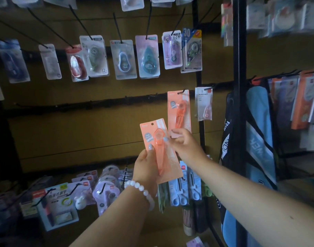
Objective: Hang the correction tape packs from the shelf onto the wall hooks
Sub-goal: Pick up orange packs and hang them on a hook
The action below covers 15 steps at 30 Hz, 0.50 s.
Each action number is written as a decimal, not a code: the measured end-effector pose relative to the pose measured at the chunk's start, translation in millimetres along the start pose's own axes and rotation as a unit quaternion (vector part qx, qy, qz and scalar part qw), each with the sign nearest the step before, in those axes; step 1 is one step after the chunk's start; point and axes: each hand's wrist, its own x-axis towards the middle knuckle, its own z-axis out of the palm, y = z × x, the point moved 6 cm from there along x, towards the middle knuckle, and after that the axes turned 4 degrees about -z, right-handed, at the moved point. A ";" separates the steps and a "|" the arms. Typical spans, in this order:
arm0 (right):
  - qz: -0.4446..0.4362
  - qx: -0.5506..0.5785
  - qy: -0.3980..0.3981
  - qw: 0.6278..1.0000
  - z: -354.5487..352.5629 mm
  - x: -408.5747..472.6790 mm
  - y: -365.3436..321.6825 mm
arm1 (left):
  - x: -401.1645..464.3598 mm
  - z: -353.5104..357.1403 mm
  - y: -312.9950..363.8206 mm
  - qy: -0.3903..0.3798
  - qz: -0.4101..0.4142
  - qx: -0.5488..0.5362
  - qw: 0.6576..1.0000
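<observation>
My left hand (147,166) holds an orange correction tape pack (159,148) upright in front of the wall. A second orange pack (179,111) hangs from a wall hook (184,90) on the middle rail. My right hand (185,143) reaches up between them, its fingertips pinching the bottom edge of the hanging pack and a finger touching the held pack. A white pack (203,104) hangs just right of it. The middle rail (81,104) to the left carries bare hooks.
An upper row of hooks bears several correction tape packs (147,56). Below, more packs and blue scissors (184,186) hang on low hooks. A black upright post (239,86) stands at right, with blue bags (259,139) and packaged goods beyond it.
</observation>
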 end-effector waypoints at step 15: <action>-0.025 0.103 0.178 0.978 -61.8 18.5 -28.1 | -3.2 4.8 -0.5 -0.026 -0.034 -0.068 0.997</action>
